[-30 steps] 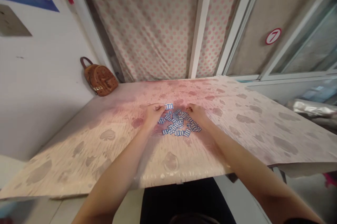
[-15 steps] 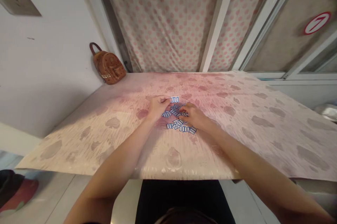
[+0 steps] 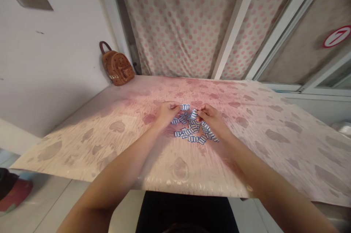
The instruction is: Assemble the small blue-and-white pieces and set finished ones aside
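My left hand pinches the end of a small white card with blue bars between thumb and fingers, just above the table. Opposite it, my right hand grips a second white card with blue edging, tilted upright. Below and between both hands lies a loose pile of similar blue-and-white cards, overlapping at many angles. Some of the pile runs out under my right wrist. The print on the cards is too small to read.
A patterned tablecloth covers the table. A small brown backpack-shaped bag stands at the back left against the wall. Behind the table hangs a dotted curtain. A red and dark object is on the floor at left.
My right hand has lifted a card out of the pile and raised it beside the left hand's card. The left hand keeps its card. The view has shifted slightly.
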`<state>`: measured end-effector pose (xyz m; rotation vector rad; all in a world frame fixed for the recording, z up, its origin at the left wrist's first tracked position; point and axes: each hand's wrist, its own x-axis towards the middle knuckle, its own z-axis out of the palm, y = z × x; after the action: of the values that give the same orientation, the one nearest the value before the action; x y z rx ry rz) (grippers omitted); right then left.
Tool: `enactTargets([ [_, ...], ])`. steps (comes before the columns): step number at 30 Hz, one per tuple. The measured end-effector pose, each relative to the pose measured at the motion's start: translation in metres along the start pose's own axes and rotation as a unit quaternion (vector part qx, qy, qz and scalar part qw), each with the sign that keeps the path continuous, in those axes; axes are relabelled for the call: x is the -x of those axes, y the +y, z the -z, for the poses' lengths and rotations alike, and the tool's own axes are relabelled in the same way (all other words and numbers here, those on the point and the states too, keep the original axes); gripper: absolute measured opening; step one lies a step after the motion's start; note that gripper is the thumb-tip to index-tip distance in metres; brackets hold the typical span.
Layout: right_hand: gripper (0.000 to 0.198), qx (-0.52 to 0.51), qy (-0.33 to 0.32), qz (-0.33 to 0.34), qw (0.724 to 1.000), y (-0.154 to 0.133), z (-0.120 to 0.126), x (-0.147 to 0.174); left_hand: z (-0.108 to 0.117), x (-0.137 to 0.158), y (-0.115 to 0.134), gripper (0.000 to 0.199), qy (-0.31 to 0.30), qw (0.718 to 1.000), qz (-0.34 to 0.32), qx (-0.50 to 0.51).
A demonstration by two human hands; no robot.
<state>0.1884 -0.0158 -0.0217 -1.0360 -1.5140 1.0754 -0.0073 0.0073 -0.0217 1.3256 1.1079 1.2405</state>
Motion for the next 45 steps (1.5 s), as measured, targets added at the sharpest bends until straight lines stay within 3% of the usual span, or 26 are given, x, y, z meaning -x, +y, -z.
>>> enactTargets([
  [5,0.027,-0.101,0.03,-0.03,0.994,-0.009,-0.003,0.005,-0.004,0.004,0.001,0.01,-0.01,1.0,-0.008,-0.01],
  [12,0.02,-0.065,0.048,-0.029,0.996,-0.01,0.0,0.006,-0.009,0.01,0.007,0.009,-0.011,1.0,-0.011,-0.008],
  [16,0.01,0.101,0.043,-0.019,0.994,0.001,0.012,0.002,0.0,0.004,0.005,0.012,0.012,1.0,-0.016,-0.007],
  [21,0.017,0.381,0.01,0.052,0.923,0.003,0.012,0.005,0.008,0.0,0.005,0.013,0.047,0.998,-0.039,-0.025],
  [23,0.015,0.39,-0.03,0.104,0.915,-0.003,0.004,0.01,0.008,0.0,0.006,0.012,0.046,0.998,-0.038,-0.024],
  [27,0.022,0.343,-0.234,0.167,0.894,-0.016,-0.013,0.022,0.004,0.002,0.008,0.011,0.038,0.999,-0.02,-0.006],
  [29,0.029,0.346,-0.282,0.165,0.879,-0.02,-0.019,0.026,0.003,0.003,0.008,0.011,0.036,0.999,-0.007,-0.004],
  [31,0.023,0.352,-0.302,0.157,0.872,-0.021,-0.019,0.028,0.002,0.003,0.008,0.011,0.033,0.999,-0.002,-0.005],
  [34,0.011,0.366,-0.306,0.145,0.867,-0.023,-0.012,0.026,0.003,0.002,0.006,0.01,0.034,0.999,-0.003,0.002],
  [39,0.01,0.386,-0.247,0.145,0.877,-0.021,0.002,0.019,0.004,-0.001,0.003,0.01,0.029,0.999,-0.03,-0.006],
  [42,0.003,0.378,-0.22,0.163,0.884,-0.019,-0.005,0.02,0.004,-0.001,0.002,0.01,0.027,0.999,-0.031,-0.005],
  [45,0.011,0.383,-0.239,0.168,0.876,-0.018,-0.02,0.026,0.003,-0.001,0.003,0.01,0.026,0.999,-0.021,0.008],
])
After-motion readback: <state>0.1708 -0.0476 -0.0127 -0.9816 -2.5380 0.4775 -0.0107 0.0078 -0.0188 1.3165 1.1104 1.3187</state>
